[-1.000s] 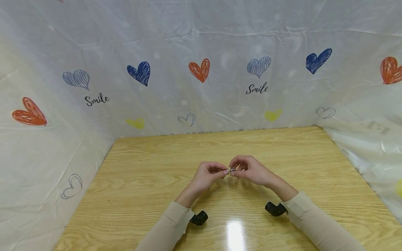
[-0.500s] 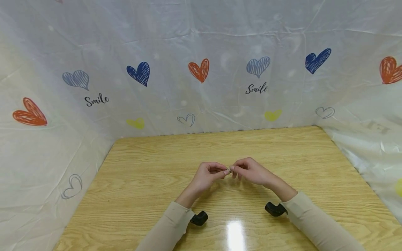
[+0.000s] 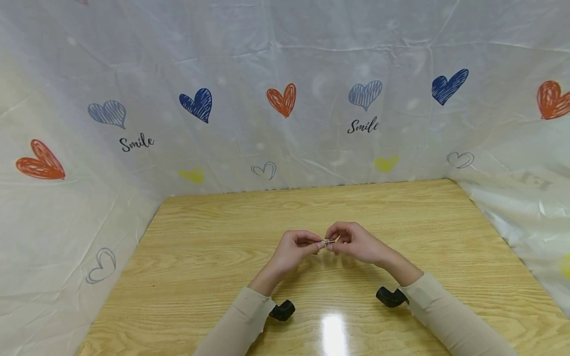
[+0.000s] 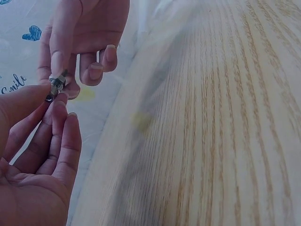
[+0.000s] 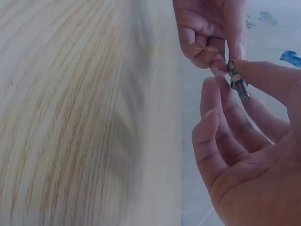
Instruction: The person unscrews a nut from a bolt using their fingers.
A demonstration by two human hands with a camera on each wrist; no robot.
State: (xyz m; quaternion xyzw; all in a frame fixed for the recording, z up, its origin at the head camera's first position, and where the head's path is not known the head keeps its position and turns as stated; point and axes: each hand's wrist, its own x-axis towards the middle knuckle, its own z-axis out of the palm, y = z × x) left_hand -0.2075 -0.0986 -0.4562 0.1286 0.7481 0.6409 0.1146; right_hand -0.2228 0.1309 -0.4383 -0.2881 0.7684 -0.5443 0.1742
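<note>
Above the wood-grain tabletop [image 3: 213, 232], lower centre of the head view, the left hand [image 3: 294, 248] and right hand [image 3: 359, 242] pinch a threaded bolt [image 5: 242, 89] lying crosswise between their fingers.

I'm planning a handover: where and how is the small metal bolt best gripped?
Probably pinch its threaded end, coming from the side of the right hand: that shaft juts free beyond the hex collar, while the left hand holds the opposite end.

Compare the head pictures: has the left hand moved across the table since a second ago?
No: judged against the table, the left hand shows no clear shift in any direction.
</note>
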